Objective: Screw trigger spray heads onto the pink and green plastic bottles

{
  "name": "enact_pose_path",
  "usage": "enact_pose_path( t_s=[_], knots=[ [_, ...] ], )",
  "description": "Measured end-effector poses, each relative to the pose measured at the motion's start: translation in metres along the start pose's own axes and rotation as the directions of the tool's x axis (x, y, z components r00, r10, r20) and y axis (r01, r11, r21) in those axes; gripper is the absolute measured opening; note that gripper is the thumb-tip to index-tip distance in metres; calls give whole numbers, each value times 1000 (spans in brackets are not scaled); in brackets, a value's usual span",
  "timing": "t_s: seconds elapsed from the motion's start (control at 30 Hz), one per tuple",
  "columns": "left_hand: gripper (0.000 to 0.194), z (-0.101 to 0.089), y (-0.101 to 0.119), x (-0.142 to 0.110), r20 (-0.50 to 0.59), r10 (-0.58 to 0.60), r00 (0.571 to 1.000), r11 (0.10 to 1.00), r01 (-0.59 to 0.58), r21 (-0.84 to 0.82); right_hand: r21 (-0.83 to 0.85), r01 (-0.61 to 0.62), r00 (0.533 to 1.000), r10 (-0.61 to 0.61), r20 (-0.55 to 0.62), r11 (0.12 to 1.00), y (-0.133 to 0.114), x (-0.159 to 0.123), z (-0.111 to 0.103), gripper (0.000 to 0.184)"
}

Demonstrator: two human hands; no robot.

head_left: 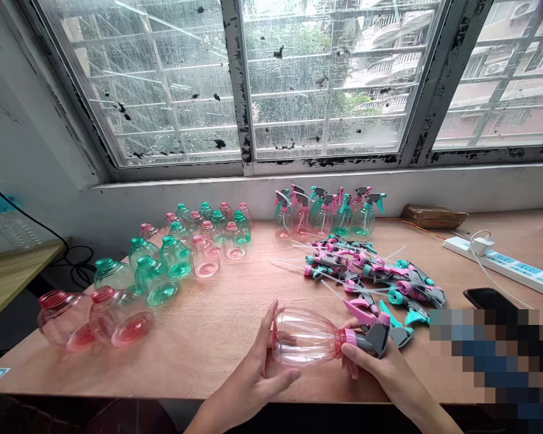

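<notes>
A clear pink spray bottle [305, 337] lies on its side in the air just above the table's front edge, its base to the left. My left hand [263, 364] cups the base end, thumb in front and fingers behind. At the neck, the thumb and fingers of my right hand [377, 364] close around the pink collar. A grey and pink trigger sprayer [374, 334] sits on that neck. Just behind my right hand is a pile of loose trigger sprayers [366, 271] in grey, pink and teal, with thin clear tubes.
Several open pink and green bottles [163, 271] stand in rows at the left. Bottles with sprayers fitted [323, 214] stand by the wall. A power strip [502, 265], a dark phone [493, 298] and a brown package [434, 216] are at the right. Part of the right front is pixelated.
</notes>
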State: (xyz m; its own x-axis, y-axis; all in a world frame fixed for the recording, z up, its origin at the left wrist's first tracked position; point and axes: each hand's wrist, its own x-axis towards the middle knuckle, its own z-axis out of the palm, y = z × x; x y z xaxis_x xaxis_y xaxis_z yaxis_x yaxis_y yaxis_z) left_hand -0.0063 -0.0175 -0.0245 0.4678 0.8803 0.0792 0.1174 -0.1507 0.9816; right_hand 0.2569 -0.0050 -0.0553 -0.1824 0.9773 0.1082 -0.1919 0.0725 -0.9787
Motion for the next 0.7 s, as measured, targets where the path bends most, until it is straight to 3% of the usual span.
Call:
enact_pose_path(
  t_s=[0.13,0.27,0.4,0.7],
  knots=[
    [109,-2,1,0,2,-38,999,996,38,-77,21,-6,1000,6,-6,1000,5,0,-2,31],
    [95,-4,4,0,19,-65,998,988,67,-139,21,-10,1000,10,-4,1000,5,0,-3,31],
    [90,-1,6,0,22,-73,997,990,76,-120,48,-10,1000,11,-14,999,2,0,-2,28],
    [100,-3,0,0,16,-20,1000,1000,20,5,66,-6,1000,7,-13,998,2,0,-2,29]
  ],
)
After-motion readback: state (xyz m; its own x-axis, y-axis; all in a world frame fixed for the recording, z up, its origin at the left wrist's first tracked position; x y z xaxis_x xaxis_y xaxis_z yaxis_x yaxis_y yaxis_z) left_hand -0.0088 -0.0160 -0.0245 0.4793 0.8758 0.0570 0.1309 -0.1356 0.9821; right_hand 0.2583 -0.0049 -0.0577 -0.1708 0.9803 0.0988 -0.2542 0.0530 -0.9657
